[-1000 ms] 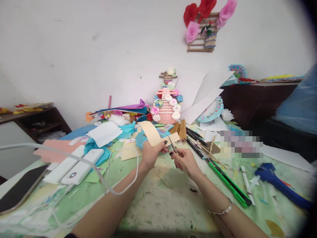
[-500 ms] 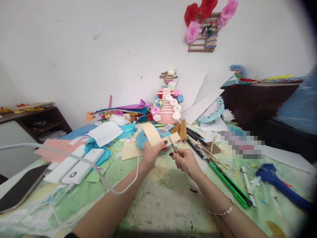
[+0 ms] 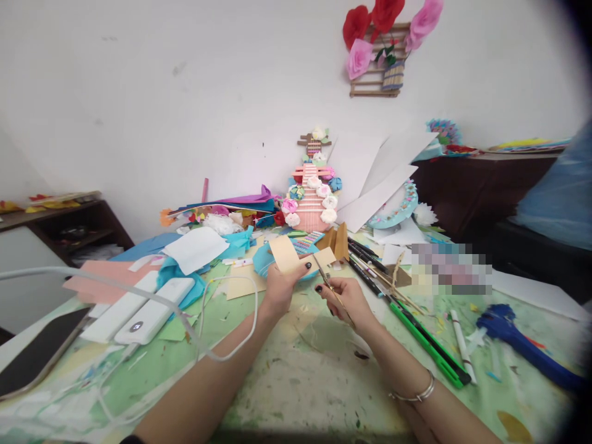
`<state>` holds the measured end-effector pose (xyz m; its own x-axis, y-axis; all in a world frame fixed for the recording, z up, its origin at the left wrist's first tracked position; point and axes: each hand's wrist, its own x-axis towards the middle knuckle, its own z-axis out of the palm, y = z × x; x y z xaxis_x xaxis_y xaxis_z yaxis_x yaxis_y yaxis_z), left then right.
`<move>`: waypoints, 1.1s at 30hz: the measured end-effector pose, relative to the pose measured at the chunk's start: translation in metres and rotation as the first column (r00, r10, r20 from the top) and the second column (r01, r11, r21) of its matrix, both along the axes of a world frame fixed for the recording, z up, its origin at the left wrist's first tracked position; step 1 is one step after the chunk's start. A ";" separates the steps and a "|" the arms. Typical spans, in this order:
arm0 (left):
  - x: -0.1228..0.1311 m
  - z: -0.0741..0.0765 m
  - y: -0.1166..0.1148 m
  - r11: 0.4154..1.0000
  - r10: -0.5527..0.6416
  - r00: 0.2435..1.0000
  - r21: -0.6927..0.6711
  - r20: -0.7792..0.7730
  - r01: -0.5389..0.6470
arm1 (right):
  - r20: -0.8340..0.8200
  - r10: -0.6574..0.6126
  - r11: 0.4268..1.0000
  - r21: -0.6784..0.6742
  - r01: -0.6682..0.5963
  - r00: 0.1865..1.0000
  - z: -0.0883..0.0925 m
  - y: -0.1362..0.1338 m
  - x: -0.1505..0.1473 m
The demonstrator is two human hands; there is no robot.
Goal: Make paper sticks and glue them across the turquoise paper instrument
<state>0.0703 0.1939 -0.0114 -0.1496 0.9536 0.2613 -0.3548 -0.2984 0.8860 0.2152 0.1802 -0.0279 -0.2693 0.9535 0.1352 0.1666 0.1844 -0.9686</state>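
A strip of cream paper [image 3: 284,254] is pinched in my left hand [image 3: 280,290], thumb on top, its far end curling up and its right end reaching toward the blades. My right hand [image 3: 345,302] is closed around a pair of scissors [image 3: 327,281], whose blades lie across the right part of the strip. Part of the scissors' handles is hidden by my fingers. Just behind the strip lies a light blue paper piece [image 3: 263,259] with coloured stripes near it. Another cream sheet [image 3: 245,283] rests on the table left of my left hand.
Pens [image 3: 365,274] and a green cutter [image 3: 430,345] lie right of my right hand, with a blue tool [image 3: 522,345] farther right. White power banks [image 3: 155,310], a phone [image 3: 41,351] and a looping cable [image 3: 257,302] are on the left. A flower-covered paper instrument [image 3: 309,206] stands behind.
The cream strip's curled end has shifted slightly to the right and stands a bit differently. Both hands stay in nearly the same place, still holding the paper and scissors.
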 end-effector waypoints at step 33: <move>-0.107 0.014 0.040 0.480 0.465 -0.037 0.287 -0.885 -0.829 | 0.686 -0.295 0.955 0.190 0.228 0.664 -0.016 0.024 0.004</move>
